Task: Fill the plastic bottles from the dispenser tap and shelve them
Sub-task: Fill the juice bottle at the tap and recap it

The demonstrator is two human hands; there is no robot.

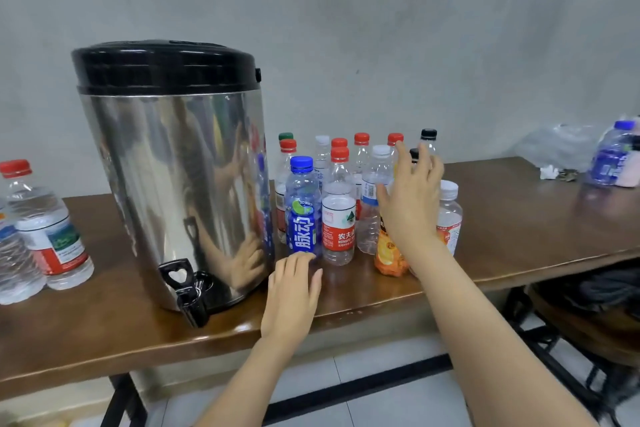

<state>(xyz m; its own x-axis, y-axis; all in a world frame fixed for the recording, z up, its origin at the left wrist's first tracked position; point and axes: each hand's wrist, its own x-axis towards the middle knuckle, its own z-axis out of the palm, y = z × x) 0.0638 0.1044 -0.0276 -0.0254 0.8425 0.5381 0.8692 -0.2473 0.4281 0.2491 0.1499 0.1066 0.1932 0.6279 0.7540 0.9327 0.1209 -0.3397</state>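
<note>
Count one dispenser (173,163) on the counter (502,218): a steel drum with a black lid and one black tap (188,291) low on its front, near the counter's front edge.

Just right of the drum stands the bottle cluster (349,191). You can count twelve caps there:
- six red
- three white
- two black
- one green
- one blue

All of these bottles stand upright and capped. Where you can see through them, they look empty.

At the left edge of the counter stand two more bottles (45,225). The nearer one has a red cap, and both look filled with clear liquid. At the far right, one blue-capped bottle (613,159) sits beside a crumpled plastic bag (554,146).

Readable labels:
- The blue-capped bottle (301,211) at the front of the cluster carries the white characters "脉动".
- The red-labelled bottle (338,222) beside it reads "农夫" and "NONGFU".
- An orange-labelled bottle (388,258) stands partly hidden behind your right wrist, and its text is not legible.

Your left hand (294,291) lies flat on the counter with its fingers straight and its fingertips just short of the blue-capped bottle's base. It holds nothing. Your right hand (412,198) is raised among the cluster with its fingers spread wide and nothing in its grasp. You cannot tell whether it touches a bottle.
</note>
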